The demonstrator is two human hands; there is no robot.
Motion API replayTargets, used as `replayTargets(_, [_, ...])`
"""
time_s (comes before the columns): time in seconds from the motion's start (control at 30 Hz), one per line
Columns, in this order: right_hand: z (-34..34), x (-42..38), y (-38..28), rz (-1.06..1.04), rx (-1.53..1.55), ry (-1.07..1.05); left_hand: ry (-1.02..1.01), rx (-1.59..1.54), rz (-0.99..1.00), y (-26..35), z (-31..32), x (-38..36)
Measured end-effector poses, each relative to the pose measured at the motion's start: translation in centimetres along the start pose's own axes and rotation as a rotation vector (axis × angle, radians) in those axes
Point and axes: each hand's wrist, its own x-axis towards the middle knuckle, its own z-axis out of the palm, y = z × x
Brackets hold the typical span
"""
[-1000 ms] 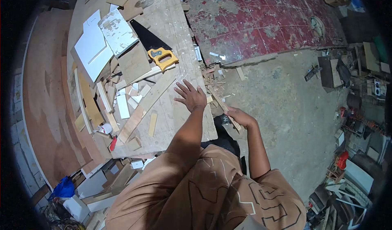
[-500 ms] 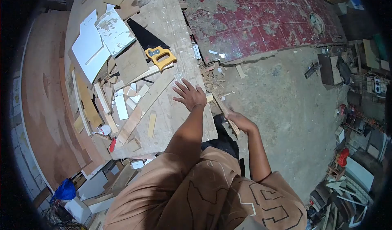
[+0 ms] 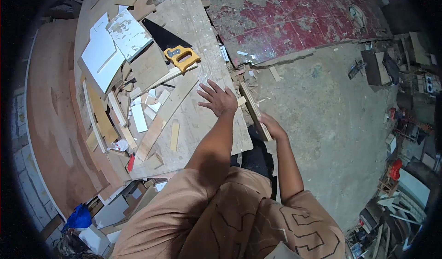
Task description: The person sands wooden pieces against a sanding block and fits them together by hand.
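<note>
My left hand (image 3: 218,100) lies flat on the wooden worktable (image 3: 195,121) near its right edge, fingers spread. Just beside it, a short pale wood piece (image 3: 241,101) pokes out past that edge. My right hand (image 3: 273,127) is closed around the near end of a long, narrow wooden board (image 3: 253,109), held alongside the table edge; some of the fingers are hidden behind it. Beyond my left hand rests a handsaw (image 3: 182,58) with a yellow handle and black blade. A long wood strip (image 3: 168,120) and a short one (image 3: 175,137) lie to the left.
White panels (image 3: 101,56), a paint-flaked board (image 3: 130,34) and several offcuts cover the table's left part. A large brown plywood sheet (image 3: 55,116) stands further left. Red tiled flooring (image 3: 294,17) and bare concrete (image 3: 313,102) lie to the right, with clutter along the far right.
My right hand has moved slightly up and right with the board, which now shows more of its face. My left hand stays flat on the table. The view has shifted a little.
</note>
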Motion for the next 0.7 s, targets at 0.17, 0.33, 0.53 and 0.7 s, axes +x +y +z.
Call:
replayTargets(0.17, [-0.6,-1.1,3.0,0.016,0.024,-0.052,-0.007,0.004,-0.009,0.1,0.0,0.0])
replayTargets(0.33, [2.2,6.9,-1.2,-0.309,-0.086,0.073,0.038,0.010,0.002,0.1,0.2,0.0])
replayTargets(0.53, [3.1,5.5,-2.1,-0.219,0.126,0.279,0.036,-0.032,-0.003,0.0,-0.6,-0.6])
replayTargets(0.7, [1.3,1.6,0.2,-0.143,0.080,0.309,0.042,-0.139,-0.194,0.1,-0.7,-1.1])
